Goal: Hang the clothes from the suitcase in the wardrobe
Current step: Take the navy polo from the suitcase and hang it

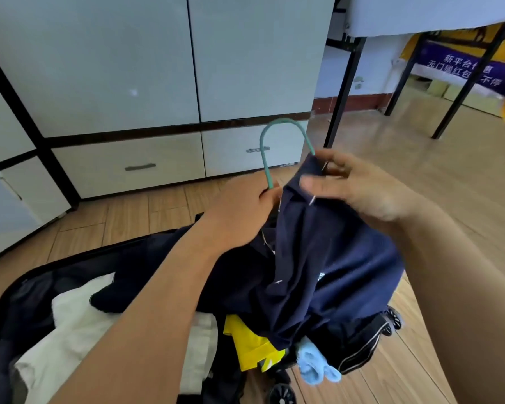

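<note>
Here the open black suitcase (27, 301) lies on the wooden floor (449, 199), filling the lower left of the view, its wheeled end (280, 396) toward the bottom centre. Inside it sit a crumpled white garment (79, 330) along the left part, a dark garment (146, 275) heaped across the middle, a yellow piece (251, 345) near the wheeled edge, and a pale blue cloth (315, 367) spilling over that same edge onto the floor.

Above the suitcase's far edge, a navy garment (327, 272) is held up by both hands and hangs down so its lower folds rest on the pile. The left hand (239, 217) grips the garment's collar area together with the lower end of a green hanger hook (283, 132), fingers curled round them. The right hand (359, 188) pinches the top of the navy fabric between thumb and fingers, just beside the hook's other leg; the rest of the hanger is hidden under the cloth.

Beyond the suitcase a strip of bare floor runs to the wardrobe (129, 68), whose pale doors are closed above two drawers (140, 167) with bar handles. To the right of the wardrobe the floor opens wide, broken by the black legs (344, 91) of a metal frame, with a purple and yellow banner (464, 68) behind them
</note>
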### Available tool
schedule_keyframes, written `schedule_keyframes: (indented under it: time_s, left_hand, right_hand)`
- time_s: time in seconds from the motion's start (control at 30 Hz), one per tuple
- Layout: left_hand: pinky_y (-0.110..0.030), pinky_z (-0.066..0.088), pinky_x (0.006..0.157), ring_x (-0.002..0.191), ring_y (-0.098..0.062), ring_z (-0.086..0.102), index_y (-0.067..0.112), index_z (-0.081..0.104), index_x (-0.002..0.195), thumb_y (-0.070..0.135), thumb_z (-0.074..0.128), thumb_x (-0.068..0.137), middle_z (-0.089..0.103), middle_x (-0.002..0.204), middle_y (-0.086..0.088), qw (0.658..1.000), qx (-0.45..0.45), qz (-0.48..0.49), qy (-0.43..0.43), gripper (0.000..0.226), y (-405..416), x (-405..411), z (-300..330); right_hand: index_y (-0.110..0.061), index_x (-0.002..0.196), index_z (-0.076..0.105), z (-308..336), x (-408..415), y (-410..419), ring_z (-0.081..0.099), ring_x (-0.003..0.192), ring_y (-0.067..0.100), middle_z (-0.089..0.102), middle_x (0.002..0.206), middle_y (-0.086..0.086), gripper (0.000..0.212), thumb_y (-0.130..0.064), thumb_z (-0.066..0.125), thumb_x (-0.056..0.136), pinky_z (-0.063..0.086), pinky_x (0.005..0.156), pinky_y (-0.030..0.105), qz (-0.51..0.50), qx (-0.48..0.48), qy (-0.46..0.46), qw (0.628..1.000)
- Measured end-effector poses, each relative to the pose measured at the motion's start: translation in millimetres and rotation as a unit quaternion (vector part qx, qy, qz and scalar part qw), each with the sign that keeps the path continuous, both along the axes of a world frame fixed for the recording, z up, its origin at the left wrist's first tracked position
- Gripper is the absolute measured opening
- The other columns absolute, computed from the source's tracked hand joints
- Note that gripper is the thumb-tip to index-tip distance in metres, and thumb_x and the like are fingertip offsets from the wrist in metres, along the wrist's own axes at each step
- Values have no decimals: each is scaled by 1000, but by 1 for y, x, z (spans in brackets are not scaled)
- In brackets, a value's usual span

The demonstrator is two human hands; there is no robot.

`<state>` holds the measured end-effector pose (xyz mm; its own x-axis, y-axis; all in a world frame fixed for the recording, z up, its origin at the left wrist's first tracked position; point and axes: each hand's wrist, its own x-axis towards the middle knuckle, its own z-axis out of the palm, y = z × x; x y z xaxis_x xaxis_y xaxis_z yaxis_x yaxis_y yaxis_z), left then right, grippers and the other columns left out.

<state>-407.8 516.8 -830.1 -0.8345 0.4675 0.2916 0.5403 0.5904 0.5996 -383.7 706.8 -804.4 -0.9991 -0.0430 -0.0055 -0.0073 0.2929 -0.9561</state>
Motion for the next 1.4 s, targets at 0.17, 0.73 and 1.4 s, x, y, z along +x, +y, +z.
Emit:
schedule_keyframes:
  time_s: [0.17, 0.73, 1.4]
  left_hand:
    - [-20, 42, 85, 91, 1, 55, 22, 67, 105, 22, 56, 95, 60, 95, 16, 993, 46, -15, -110, 15, -2, -3, -38]
    - [-26, 49, 86, 96, -11, 61, 26, 54, 91, 4, 63, 87, 64, 104, 4, 921, 171, 205, -285, 24, 19, 12, -122]
    - [-25, 50, 75, 75, -11, 59, 25, 59, 91, 15, 71, 84, 63, 77, 5, 933, 167, 180, -265, 17, 33, 7, -137]
  right_hand:
    - [-13, 88, 67, -64, 6, 9, 53, 73, 12, 60, 72, 1, 10, -20, 73, 83, 39, 65, 22, 30, 273, -66, 959]
    - [-17, 82, 62, -148, 11, -31, 65, 80, 16, 67, 72, -3, 36, -52, 67, 79, 51, 77, 33, -153, 224, -74, 960]
    - [-5, 71, 63, -128, -6, -15, 70, 77, 27, 68, 80, 15, 13, 1, 71, 79, 60, 74, 42, -274, -46, -141, 950]
